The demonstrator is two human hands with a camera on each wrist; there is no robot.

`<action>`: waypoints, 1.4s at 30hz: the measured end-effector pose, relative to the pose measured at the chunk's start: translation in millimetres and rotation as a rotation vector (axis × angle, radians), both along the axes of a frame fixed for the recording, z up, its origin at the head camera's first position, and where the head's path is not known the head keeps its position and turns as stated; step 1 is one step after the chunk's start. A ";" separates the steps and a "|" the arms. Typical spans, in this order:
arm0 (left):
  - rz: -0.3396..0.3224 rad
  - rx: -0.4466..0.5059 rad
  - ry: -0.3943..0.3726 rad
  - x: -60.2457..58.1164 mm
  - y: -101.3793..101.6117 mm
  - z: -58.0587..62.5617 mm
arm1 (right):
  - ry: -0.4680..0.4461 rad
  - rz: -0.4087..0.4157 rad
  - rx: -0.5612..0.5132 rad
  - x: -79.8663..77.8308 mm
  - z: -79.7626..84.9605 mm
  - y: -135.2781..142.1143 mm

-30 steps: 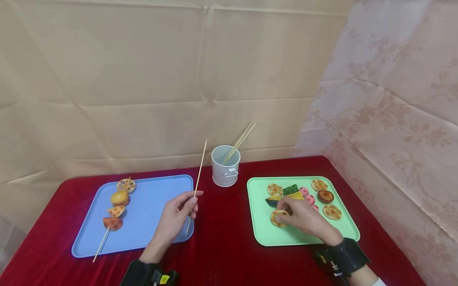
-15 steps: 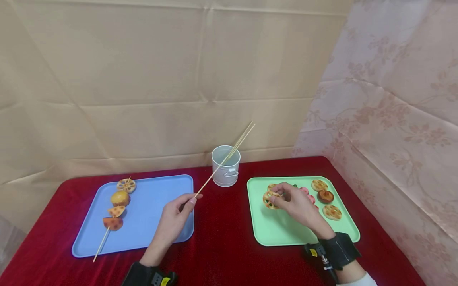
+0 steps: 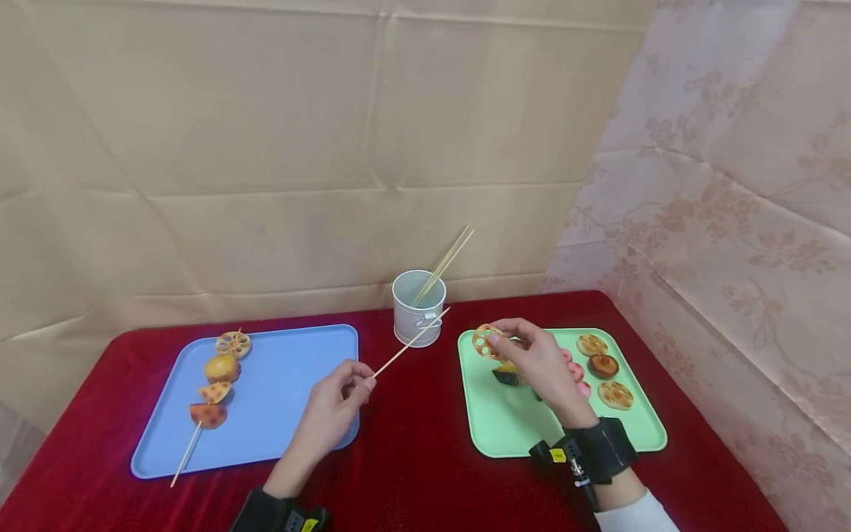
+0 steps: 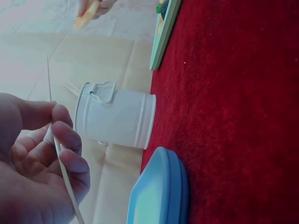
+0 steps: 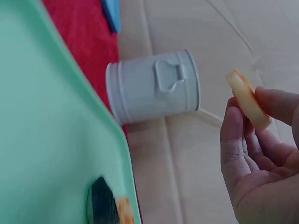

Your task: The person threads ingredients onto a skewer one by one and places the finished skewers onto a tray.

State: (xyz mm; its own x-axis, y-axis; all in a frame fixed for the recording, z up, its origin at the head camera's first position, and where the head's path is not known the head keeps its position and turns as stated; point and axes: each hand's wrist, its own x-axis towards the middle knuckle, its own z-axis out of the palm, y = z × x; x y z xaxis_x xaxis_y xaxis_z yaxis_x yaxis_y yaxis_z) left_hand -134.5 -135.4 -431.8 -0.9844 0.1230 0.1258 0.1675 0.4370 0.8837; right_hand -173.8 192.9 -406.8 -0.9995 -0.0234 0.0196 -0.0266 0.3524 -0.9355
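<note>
My left hand [image 3: 332, 403] pinches a thin wooden skewer [image 3: 412, 343] between thumb and fingers, its tip slanting up to the right in front of the white bucket. In the left wrist view the skewer [image 4: 65, 172] runs bare through the fingers. My right hand [image 3: 541, 362] holds a lotus root slice [image 3: 486, 341] by its edge, raised above the left part of the green tray [image 3: 492, 436]. From the right wrist view, the slice [image 5: 249, 100] appears edge-on between thumb and fingers. Skewer tip and slice are apart.
A blue tray [image 3: 286, 414] at left carries a loaded skewer with a lotus slice [image 3: 233, 345], a yellow round piece [image 3: 222, 369] and orange pieces. The white bucket [image 3: 417, 325] holds several skewers. Pink pieces [image 3: 575, 372], a brown round piece [image 3: 603, 366] and more slices lie on the green tray.
My right hand has lifted the lotus root slice off the green tray and carried it up and left. The skewer in my left hand has swung from near upright to slanting right.
</note>
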 end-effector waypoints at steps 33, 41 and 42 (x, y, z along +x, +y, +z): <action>-0.091 -0.024 -0.038 1.8 5.1 -6.3 | -0.015 -0.092 -0.438 -5.4 3.2 -23.1; -0.088 -0.022 -0.044 1.9 5.2 -5.7 | -0.004 -0.091 -0.418 -5.5 2.6 -23.5; -0.087 -0.021 -0.044 2.0 5.2 -5.6 | -0.003 -0.092 -0.411 -5.5 2.5 -23.4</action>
